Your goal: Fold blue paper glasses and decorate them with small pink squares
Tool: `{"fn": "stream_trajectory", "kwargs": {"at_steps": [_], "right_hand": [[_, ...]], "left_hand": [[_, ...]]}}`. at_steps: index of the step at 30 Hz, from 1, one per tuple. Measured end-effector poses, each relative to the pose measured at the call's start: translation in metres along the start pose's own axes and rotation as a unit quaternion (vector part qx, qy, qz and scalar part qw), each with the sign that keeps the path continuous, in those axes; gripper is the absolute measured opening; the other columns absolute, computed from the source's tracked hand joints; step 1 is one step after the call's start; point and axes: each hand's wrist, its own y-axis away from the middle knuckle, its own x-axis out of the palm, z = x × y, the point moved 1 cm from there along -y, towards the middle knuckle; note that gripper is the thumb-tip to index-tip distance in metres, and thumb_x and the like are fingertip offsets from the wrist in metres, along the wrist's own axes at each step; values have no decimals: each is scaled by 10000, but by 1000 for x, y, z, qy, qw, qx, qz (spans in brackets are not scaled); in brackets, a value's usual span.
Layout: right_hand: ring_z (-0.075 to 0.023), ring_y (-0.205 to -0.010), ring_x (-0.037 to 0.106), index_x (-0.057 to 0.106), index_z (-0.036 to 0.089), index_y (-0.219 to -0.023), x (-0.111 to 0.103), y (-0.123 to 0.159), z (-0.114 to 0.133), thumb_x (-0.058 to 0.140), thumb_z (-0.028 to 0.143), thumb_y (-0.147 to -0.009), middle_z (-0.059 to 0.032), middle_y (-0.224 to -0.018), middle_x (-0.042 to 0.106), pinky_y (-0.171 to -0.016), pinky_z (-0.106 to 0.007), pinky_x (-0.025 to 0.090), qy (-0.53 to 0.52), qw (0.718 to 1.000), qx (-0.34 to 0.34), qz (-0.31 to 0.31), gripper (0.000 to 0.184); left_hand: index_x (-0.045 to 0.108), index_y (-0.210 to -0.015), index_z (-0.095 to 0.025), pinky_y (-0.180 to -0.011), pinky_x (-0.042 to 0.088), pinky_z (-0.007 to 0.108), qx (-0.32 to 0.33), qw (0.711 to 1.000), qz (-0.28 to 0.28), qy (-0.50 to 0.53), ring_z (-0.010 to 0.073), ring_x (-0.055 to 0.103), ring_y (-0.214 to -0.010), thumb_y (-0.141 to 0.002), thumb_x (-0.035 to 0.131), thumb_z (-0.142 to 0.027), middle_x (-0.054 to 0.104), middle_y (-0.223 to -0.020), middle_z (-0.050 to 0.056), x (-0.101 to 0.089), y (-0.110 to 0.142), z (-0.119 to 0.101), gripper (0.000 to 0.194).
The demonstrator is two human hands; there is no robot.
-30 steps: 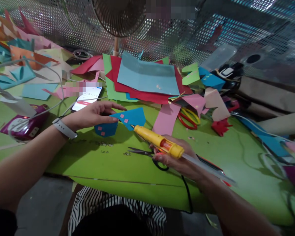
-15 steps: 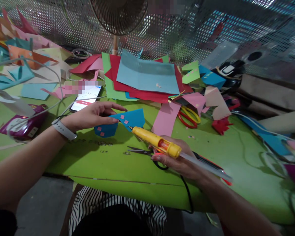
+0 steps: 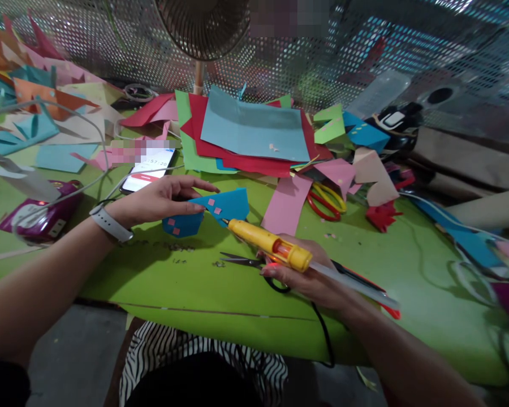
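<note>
My left hand (image 3: pixel 165 198) pinches a folded blue paper piece (image 3: pixel 233 204) with several small pink squares stuck on it. My right hand (image 3: pixel 303 271) is wrapped round a yellow hot glue gun (image 3: pixel 265 238), and a long clear glue stick (image 3: pixel 356 287) juts from its back end. The gun's nozzle touches or nearly touches the blue paper, just right of a pink square. A red light glows beneath the gun. Black-handled scissors (image 3: pixel 246 260) lie on the green table under the gun, partly hidden by my right hand. Tiny paper bits (image 3: pixel 180 247) lie in front of the blue piece.
A stack of coloured paper (image 3: pixel 254 130) lies at the back, with a fan (image 3: pixel 203 28) behind it. A phone (image 3: pixel 148 169) and a purple power strip (image 3: pixel 46 215) with cables are on the left. Red and yellow scissors (image 3: pixel 324 202) and paper cut-outs lie to the right.
Almost nothing has moved. Both hands, the blue paper and the glue gun stay in nearly the same place; the phone's timer digits have changed.
</note>
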Motion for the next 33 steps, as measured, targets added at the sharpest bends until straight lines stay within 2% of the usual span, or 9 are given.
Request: {"fn": "stream_trajectory", "kwargs": {"at_steps": [7, 22, 29, 33], "right_hand": [[-111, -543, 472, 644, 182, -815, 0, 0, 0, 731, 565, -784, 8, -658, 559, -473, -249, 377, 1, 1000, 22, 3, 394], [-107, -539, 440, 584, 193, -753, 1, -1, 0, 704, 591, -792, 27, -638, 501, -471, -262, 354, 9, 1000, 26, 14, 418], [-102, -528, 434, 576, 191, -749, 2, -2, -1, 697, 579, -812, 27, -631, 507, -463, -263, 345, 24, 1000, -1, 8, 411], [-98, -501, 443, 587, 192, -792, 4, -3, -1, 702, 505, -841, 38, -605, 504, -447, -252, 349, 51, 998, -45, -4, 337]], "left_hand": [[599, -1334, -165, -626, 502, 200, -10, 1000, 9, -10, 89, 609, -647, -849, 697, -256, 722, -859, 27, 0, 0, -1, 503], [598, -1339, -174, -584, 495, 182, -10, 1000, 6, -13, 84, 601, -622, -842, 700, -268, 728, -866, 31, 0, 1, -1, 516], [607, -1334, -170, -568, 493, 176, -9, 1000, 3, -9, 84, 615, -608, -840, 710, -260, 734, -836, 31, 0, 1, -2, 512], [621, -1317, -169, -567, 494, 175, -7, 1000, -2, 4, 108, 657, -672, -819, 730, -254, 754, -917, 62, -1, 0, -1, 518]]}}
